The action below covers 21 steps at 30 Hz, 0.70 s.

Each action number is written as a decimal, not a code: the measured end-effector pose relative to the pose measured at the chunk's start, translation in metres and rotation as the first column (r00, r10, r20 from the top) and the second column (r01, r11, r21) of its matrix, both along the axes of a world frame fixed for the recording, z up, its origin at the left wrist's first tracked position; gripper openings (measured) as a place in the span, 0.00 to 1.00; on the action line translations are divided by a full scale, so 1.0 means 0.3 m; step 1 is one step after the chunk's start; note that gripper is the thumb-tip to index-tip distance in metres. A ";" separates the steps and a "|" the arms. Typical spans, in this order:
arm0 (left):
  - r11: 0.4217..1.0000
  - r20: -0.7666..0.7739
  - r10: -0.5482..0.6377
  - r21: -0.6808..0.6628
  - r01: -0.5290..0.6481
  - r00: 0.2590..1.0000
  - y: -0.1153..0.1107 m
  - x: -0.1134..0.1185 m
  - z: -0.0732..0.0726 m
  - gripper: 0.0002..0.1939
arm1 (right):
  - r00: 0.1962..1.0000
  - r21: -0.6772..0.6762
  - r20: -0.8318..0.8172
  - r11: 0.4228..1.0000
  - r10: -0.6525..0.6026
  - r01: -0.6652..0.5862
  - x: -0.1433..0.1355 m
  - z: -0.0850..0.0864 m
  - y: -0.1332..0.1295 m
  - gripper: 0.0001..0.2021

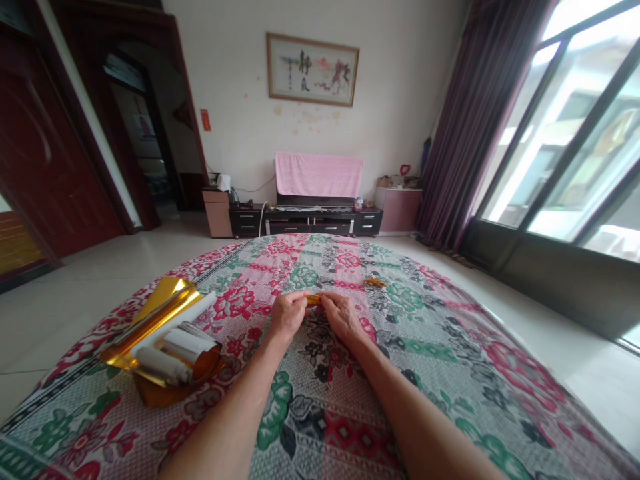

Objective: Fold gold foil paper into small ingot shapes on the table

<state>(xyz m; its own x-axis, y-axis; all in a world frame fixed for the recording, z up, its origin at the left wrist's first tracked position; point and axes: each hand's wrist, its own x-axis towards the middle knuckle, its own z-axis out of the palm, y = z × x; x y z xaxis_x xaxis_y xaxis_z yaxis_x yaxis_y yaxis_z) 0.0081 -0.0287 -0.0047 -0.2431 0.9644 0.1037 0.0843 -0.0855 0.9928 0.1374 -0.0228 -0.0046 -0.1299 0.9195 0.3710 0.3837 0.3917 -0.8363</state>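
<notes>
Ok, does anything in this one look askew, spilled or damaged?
The framed picture on the far wall seems to slope down toward the right, though the lens may exaggerate that. Below it are brownish blotches, perhaps stains or flaking paint. I see nothing spilled on the patterned cloth.

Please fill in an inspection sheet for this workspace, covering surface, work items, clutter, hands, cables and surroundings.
Surface: floral-patterned cloth, rounded far edge.
Work items: small gold foil piece in the fingers; second gold piece on the cloth, farther off and to the right; gold foil sheets and pale rolls piled at left.
Clutter: assorted small items on the side cabinet.
Hands: left hand and right hand both pinch the small gold foil piece.
Cables: white cable by the black TV stand, away from the cloth.
Surroundings: pink cover, framed artwork, purple curtain.
</notes>
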 end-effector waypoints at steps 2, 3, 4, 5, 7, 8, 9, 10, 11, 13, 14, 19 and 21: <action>1.000 0.003 -0.004 -0.006 0.004 1.000 -0.003 0.000 0.002 0.17 | 1.000 0.005 0.001 1.000 0.010 -0.010 0.000 0.001 -0.001 0.19; 1.000 0.005 -0.007 -0.007 0.007 1.000 -0.004 0.001 0.003 0.17 | 1.000 0.007 0.002 1.000 0.016 -0.016 0.001 0.001 -0.001 0.19; 1.000 0.007 -0.011 -0.009 0.011 1.000 -0.005 0.001 0.004 0.17 | 1.000 0.007 0.003 1.000 0.021 -0.021 0.001 0.000 0.000 0.19; 1.000 0.009 -0.015 -0.012 0.015 1.000 -0.007 0.002 0.004 0.16 | 1.000 0.005 0.002 1.000 0.020 -0.020 0.001 0.000 0.000 0.18; 0.999 0.011 -0.025 -0.020 0.025 1.000 -0.009 0.003 0.004 0.16 | 1.000 -0.005 -0.005 1.000 0.001 -0.001 0.002 -0.001 0.001 0.18; 0.999 0.009 -0.027 -0.024 0.028 1.000 -0.010 0.004 0.003 0.16 | 1.000 -0.008 -0.008 1.000 -0.014 0.014 0.002 -0.002 0.002 0.18; 0.999 0.006 -0.029 -0.025 0.029 1.000 -0.010 0.004 0.002 0.16 | 1.000 -0.008 -0.008 1.000 -0.027 0.027 0.002 -0.002 0.002 0.18; 0.999 0.002 -0.027 -0.025 0.027 1.000 -0.010 0.005 0.001 0.16 | 1.000 -0.005 -0.003 0.999 -0.031 0.031 0.002 -0.002 0.002 0.18; 1.000 -0.001 -0.021 -0.022 0.021 1.000 -0.009 0.005 0.000 0.16 | 1.000 0.003 0.004 1.000 -0.027 0.027 0.002 -0.003 0.002 0.18; 1.000 -0.005 -0.003 -0.014 0.003 1.000 -0.006 0.003 -0.005 0.15 | 1.000 0.026 0.024 1.000 0.002 -0.002 0.002 -0.003 0.002 0.18; 1.000 -0.007 0.003 -0.009 -0.003 1.000 -0.004 0.002 -0.009 0.15 | 0.999 0.035 0.033 0.999 0.012 -0.014 0.002 -0.004 0.002 0.18; 1.000 -0.110 0.009 0.026 -0.007 0.994 0.011 -0.006 -0.040 0.14 | 0.999 0.044 0.035 0.999 -0.033 0.031 -0.003 -0.010 0.005 0.17; 0.999 -0.149 0.018 0.040 -0.012 0.989 0.017 -0.007 -0.052 0.14 | 0.998 0.054 0.029 0.997 -0.056 0.054 -0.004 -0.015 0.009 0.17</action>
